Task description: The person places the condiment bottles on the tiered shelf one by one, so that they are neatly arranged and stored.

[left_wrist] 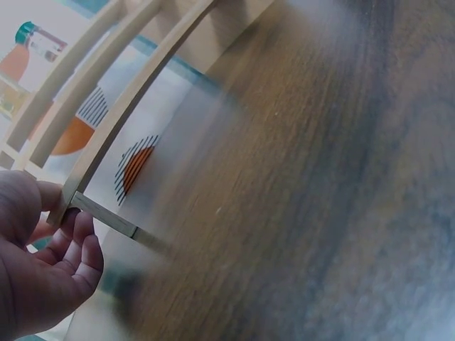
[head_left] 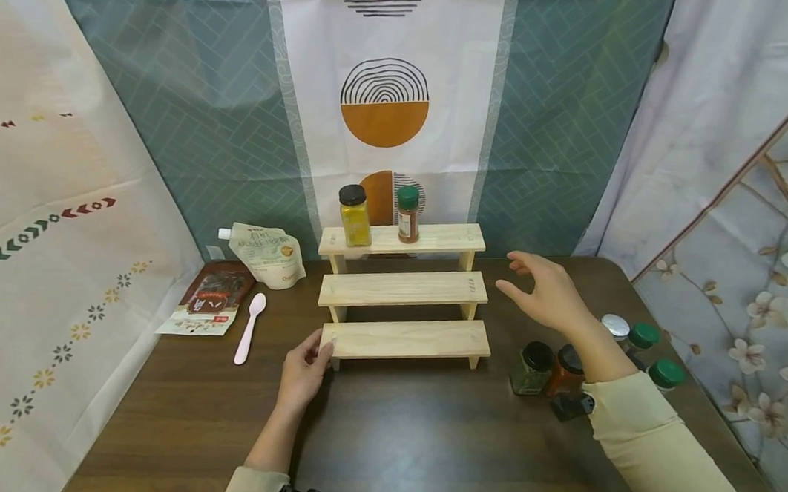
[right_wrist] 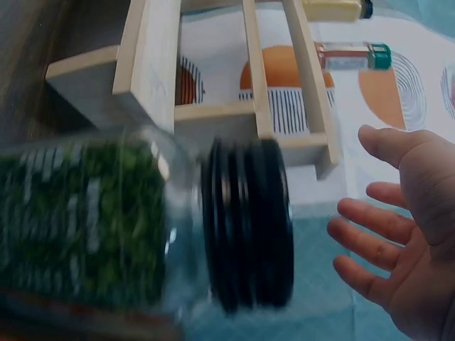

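A three-step wooden rack (head_left: 402,341) stands mid-table. My left hand (head_left: 303,371) pinches the left end of its lowest step between thumb and fingers, as the left wrist view also shows. On the top step stand a yellow spice jar with a black lid (head_left: 356,218) and a red-brown spice jar with a green lid (head_left: 407,215). My right hand (head_left: 544,292) is in the air right of the rack, fingers spread and holding nothing. Beneath the right forearm stands a jar of green herbs with a black lid (right_wrist: 85,220), beside an orange-red spice jar (head_left: 566,370).
Several more jars, one with a green lid (head_left: 667,374), stand at the table's right edge, partly behind the right arm. On the left lie a spouted pouch (head_left: 269,256), a dark red packet (head_left: 214,296) and a pink spoon (head_left: 251,328). Patterned cloth hangs behind the table.
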Demonstrator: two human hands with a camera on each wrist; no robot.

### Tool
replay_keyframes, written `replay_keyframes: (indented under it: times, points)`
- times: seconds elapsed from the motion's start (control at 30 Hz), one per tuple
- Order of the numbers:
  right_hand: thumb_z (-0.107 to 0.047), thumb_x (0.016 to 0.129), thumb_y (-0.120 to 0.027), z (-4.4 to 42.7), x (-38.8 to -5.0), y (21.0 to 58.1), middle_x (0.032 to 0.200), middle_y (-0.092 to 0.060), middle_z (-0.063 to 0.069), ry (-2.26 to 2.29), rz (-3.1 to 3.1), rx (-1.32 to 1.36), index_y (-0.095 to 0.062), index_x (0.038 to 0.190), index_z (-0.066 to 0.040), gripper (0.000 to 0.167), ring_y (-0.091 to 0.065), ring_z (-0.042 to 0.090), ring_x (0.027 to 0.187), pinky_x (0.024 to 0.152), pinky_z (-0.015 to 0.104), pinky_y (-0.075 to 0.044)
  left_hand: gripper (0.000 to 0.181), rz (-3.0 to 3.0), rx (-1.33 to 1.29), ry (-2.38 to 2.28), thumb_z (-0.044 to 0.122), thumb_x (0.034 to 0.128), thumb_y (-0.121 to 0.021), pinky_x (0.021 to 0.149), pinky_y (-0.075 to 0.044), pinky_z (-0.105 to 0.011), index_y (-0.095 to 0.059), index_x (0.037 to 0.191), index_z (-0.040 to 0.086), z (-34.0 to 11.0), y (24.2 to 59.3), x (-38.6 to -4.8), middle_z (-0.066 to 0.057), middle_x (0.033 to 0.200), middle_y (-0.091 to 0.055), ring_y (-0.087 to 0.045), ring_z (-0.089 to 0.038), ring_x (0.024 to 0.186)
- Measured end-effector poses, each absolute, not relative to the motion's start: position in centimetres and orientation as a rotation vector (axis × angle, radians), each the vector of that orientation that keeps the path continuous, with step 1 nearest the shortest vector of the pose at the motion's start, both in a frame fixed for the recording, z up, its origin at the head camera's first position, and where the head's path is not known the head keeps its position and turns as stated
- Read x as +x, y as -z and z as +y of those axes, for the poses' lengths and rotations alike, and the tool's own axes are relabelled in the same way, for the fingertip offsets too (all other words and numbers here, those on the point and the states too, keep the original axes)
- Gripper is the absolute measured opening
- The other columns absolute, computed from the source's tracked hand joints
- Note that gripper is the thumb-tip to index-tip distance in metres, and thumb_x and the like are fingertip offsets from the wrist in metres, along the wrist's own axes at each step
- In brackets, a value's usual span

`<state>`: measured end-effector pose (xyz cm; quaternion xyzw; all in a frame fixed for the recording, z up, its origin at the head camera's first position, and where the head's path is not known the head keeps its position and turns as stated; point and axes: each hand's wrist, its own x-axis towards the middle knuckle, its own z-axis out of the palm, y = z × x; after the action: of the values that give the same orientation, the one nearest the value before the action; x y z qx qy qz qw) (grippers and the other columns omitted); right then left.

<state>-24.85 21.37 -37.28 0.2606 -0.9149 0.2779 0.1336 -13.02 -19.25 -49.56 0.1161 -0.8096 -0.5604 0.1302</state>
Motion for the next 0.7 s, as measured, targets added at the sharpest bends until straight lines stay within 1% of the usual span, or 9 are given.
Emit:
replay_keyframes:
  times: [0.27,0.47,0.7]
  points:
    - [-0.026,0.094,-0.075,24.0,-23.9,37.4,0.116,-0.068,0.023,-0.791,-2.613,0.740,-0.059,0.134,0.004,0.053,-0.065,0.041,0.105,0.091,0.062,-0.048,0.040,-2.358,0.345,1.625,0.010,0.0994,-0.066,0.061,-0.049,-0.021,-0.060,0.136,-0.005,-19.3,49.6,-13.2,-0.012,0.086,-0.064,-0.061,-0.016,0.071]
    - [-0.021,0.092,-0.076,26.0,-23.7,37.2,0.118,-0.067,0.024,-0.752,-2.590,0.734,-0.060,0.130,0.005,0.048,-0.065,0.042,0.104,0.091,0.063,-0.046,0.040,-2.354,0.334,1.624,0.010,0.0994,-0.066,0.061,-0.049,-0.020,-0.060,0.136,-0.006,-19.4,49.6,-13.2,-0.013,0.087,-0.065,-0.061,-0.015,0.071]
    - [-0.021,0.092,-0.077,28.5,-23.1,37.0,0.119,-0.066,0.024,-0.713,-2.613,0.736,-0.061,0.129,0.004,0.047,-0.063,0.042,0.106,0.089,0.062,-0.046,0.040,-2.360,0.336,1.623,0.010,0.0994,-0.066,0.062,-0.050,-0.021,-0.060,0.136,-0.006,-19.4,49.8,-13.1,-0.014,0.088,-0.066,-0.062,-0.016,0.072]
